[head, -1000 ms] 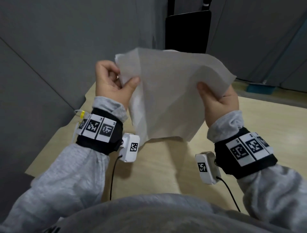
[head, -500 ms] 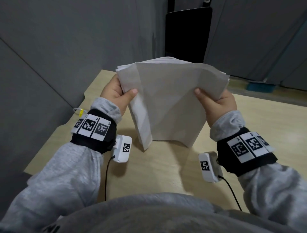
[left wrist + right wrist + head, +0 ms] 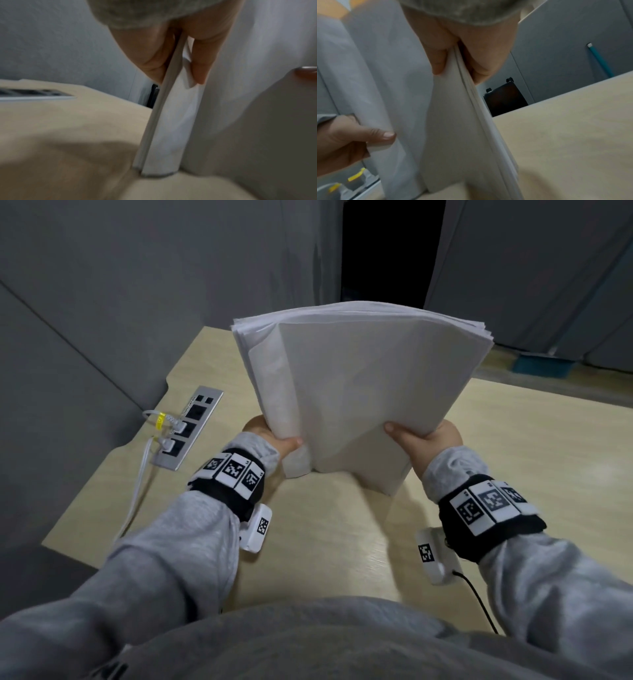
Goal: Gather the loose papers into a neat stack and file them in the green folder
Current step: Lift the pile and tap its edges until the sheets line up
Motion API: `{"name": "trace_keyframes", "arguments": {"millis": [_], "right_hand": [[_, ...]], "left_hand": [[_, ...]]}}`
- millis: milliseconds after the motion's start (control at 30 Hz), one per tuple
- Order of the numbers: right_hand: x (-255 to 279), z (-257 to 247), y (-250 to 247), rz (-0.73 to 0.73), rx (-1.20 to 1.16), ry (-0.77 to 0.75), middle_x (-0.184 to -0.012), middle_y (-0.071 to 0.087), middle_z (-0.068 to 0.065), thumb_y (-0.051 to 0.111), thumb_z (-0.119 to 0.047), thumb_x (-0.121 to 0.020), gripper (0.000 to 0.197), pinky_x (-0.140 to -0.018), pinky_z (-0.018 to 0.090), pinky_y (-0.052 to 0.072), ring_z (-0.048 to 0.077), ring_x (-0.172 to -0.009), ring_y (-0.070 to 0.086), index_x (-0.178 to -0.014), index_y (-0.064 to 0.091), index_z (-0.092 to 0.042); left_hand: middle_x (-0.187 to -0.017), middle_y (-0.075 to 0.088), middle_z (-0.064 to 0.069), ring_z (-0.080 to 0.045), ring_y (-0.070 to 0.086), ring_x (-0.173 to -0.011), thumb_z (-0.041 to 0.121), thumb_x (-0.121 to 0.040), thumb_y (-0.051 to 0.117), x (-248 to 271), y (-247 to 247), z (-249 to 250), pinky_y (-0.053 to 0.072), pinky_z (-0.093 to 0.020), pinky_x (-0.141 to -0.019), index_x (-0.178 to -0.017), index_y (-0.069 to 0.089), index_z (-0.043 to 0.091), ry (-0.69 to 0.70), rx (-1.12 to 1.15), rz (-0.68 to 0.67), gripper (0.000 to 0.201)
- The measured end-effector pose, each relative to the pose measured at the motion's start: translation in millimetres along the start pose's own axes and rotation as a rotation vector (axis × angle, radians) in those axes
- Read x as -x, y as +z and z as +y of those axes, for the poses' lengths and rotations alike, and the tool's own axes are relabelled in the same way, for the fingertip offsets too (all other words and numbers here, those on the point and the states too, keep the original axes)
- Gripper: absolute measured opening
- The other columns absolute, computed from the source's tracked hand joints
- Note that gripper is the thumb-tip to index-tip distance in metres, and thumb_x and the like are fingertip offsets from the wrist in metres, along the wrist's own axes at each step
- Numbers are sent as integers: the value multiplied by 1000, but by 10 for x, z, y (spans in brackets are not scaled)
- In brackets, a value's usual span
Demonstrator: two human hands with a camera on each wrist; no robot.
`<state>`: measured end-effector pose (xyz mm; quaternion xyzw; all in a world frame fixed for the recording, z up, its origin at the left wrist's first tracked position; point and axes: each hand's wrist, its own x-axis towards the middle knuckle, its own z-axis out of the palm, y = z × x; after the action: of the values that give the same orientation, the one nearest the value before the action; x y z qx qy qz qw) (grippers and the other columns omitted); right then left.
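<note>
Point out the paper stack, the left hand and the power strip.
paper stack [image 3: 359,378]: head view, middle of the front sheet.
left hand [image 3: 270,438]: head view, base of the thumb pinching the stack's lower left.
power strip [image 3: 186,433]: head view, on its silver face.

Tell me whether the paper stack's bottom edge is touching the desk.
Touching. The left wrist view shows the paper stack standing with its lower edge on the desk, no gap.

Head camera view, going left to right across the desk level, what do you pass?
White cables → socket panel → left hand → stack of papers → right hand → teal object on the floor.
</note>
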<state>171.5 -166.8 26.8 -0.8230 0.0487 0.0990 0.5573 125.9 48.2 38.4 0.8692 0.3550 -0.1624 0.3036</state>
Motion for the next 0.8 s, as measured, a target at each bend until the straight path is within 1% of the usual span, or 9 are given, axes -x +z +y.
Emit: {"name": "trace_keyframes", "arguments": {"millis": [100,200,300,433,533,567,633,700,800], "right_hand": [[-55,144,50,-38,116,90,-86,62,2,74,-32,-78,33,-73,25,41,22,-78,57,-103,68,-11],[-138,334,95,-81,250,197,-93,64,4,73,-40,-77,44,-77,28,45,28,-90,63,-108,66,-10],[-178,470,123,-123,386,267,-107,68,11,72,-46,-76,51,-85,33,49,33,-99,64,-112,64,-10],[-175,509,129,-168,452,310,-106,69,13,71,-43,-78,47,-81,31,49,32,-95,65,-109,64,-9],[-156,468,108,-181,485,269,-102,69,12,71,-39,-79,40,-79,31,49,31,-93,65,-104,64,-9],[-144,439,96,-185,474,242,-102,68,13,70,-36,-80,37,-77,29,46,31,-94,64,-104,64,-8],[-118,372,75,-179,422,205,-101,66,12,69,-33,-82,37,-76,28,43,32,-96,63,-107,63,-7],[-85,281,51,-156,334,184,-94,63,8,71,-33,-81,36,-76,28,42,31,-92,61,-107,64,-9],[-23,121,2,-115,175,118,-83,62,3,74,-31,-78,22,-75,30,44,28,-84,60,-92,66,-16]], "left_hand": [[-139,48,-14,-27,47,-126,35,-91,57,-42,91,39,36,-27,-94,-133,42,0,-8,-28,-61,56],[-147,39,-12,-24,39,-133,38,-97,45,-34,135,28,31,-25,-102,-139,34,2,-36,-99,-110,57],[-140,49,-9,-24,47,-127,49,-90,53,-88,158,-4,36,-28,-101,-132,45,5,-71,-150,-105,61],[-136,51,-9,-24,48,-125,47,-92,49,-88,151,12,37,-25,-97,-129,46,6,-68,-194,-97,55],[-113,57,-17,-27,49,-123,41,-95,47,-69,117,31,38,-28,-90,-102,51,6,-65,-169,-96,37],[-104,56,-17,-27,49,-123,40,-96,44,-28,98,48,37,-28,-88,-102,51,0,-76,-168,-92,42],[-118,54,-17,-27,50,-122,43,-97,39,11,51,52,37,-29,-86,-127,45,2,-83,-102,-31,52],[-124,56,-17,-26,55,-115,56,-87,51,97,-35,93,40,-28,-84,-126,48,2,-95,-4,23,67],[-98,59,-6,-20,58,-85,54,-75,68,199,-195,96,37,-20,-66,-111,55,13,62,259,110,56]]}}
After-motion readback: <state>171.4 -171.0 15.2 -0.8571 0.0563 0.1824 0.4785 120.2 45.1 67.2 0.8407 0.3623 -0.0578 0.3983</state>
